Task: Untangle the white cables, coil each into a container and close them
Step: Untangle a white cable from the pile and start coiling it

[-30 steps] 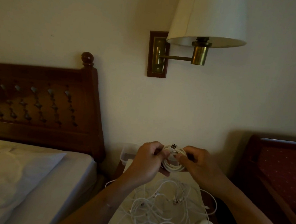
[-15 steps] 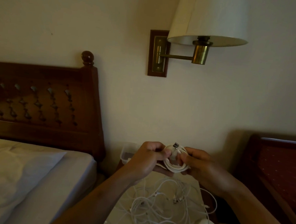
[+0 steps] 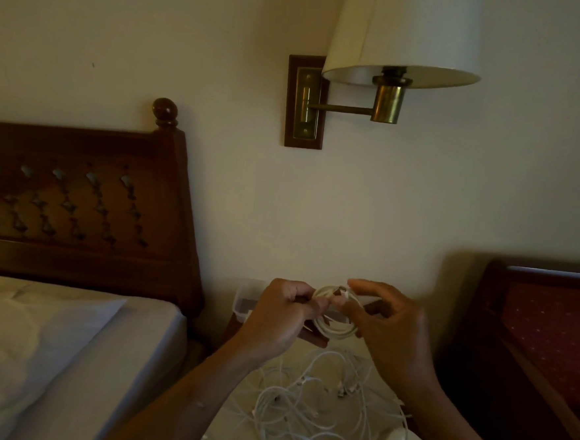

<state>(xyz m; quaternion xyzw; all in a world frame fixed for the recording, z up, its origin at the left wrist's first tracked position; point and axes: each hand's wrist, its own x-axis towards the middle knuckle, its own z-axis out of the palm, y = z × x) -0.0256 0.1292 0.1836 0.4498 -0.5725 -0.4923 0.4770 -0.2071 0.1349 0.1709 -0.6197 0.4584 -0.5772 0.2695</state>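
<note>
Head view: one white cable coil (image 3: 334, 322) held between both hands above the bedside table.

The coil was gripped at its left side by the curled fingers of the left hand (image 3: 281, 317), while its end was pinched on top by thumb and forefinger of the right hand (image 3: 390, 333), the other fingers being loosely spread. Just behind, a clear container (image 3: 246, 301) was seen, its lid state not discernible. Below, a tangle of white cables (image 3: 310, 403) was left unsorted on the pale tabletop (image 3: 228, 439). The task was judged barely begun: one cable nearly coiled, nothing seen stowed or closed.
</note>
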